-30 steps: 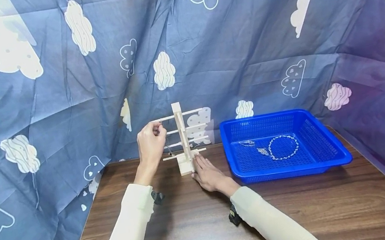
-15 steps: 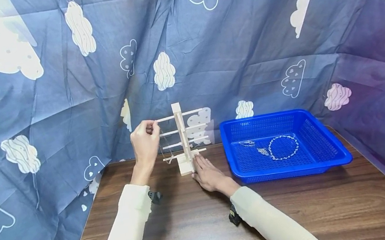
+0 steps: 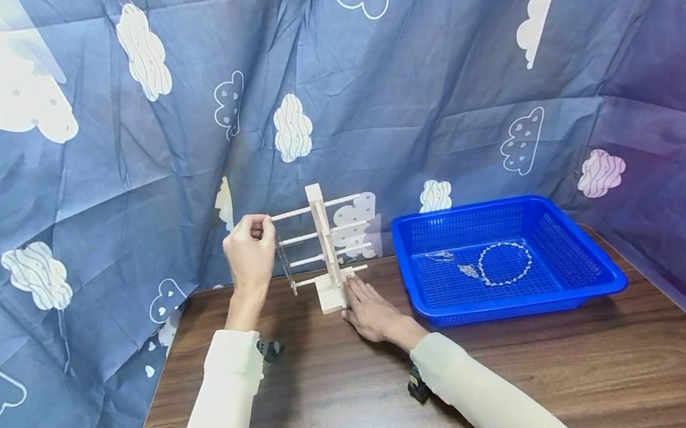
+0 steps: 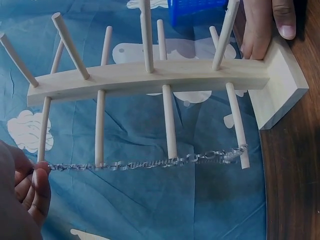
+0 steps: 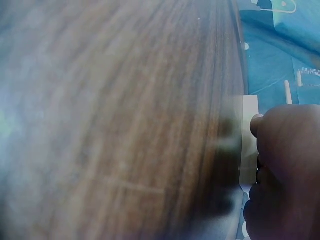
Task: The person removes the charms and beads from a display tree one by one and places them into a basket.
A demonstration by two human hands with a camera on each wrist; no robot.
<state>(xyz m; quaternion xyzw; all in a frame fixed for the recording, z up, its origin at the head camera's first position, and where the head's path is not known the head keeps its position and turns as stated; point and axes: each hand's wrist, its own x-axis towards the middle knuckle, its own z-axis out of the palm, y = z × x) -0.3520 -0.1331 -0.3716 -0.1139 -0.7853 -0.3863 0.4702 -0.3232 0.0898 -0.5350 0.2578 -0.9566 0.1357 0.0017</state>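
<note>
A pale wooden jewellery stand [image 3: 324, 239], with a post and several pegs, stands upright at the back of the table. At the outer end of its top left peg, my left hand [image 3: 249, 254] pinches a silver chain necklace [image 4: 132, 164]. The necklace hangs down past the ends of the lower left pegs; its bottom lies by the lowest peg in the left wrist view. Whether its loop is around the top peg is hidden by the fingers. My right hand [image 3: 373, 313] rests with extended fingers on the stand's base [image 3: 331, 300].
To the right stands a blue plastic basket [image 3: 520, 309]. In it lie a beaded ring-shaped piece [image 3: 508, 282] and two small bunched silvery pieces, one a chain bundle [image 3: 468, 270]. A blue patterned cloth [image 3: 433, 104] hangs close behind the brown wooden table [image 3: 358, 404].
My left hand has moved left and slightly up along the top peg to its outer end, drawing the necklace outward with it. The right hand has stayed on the base.
</note>
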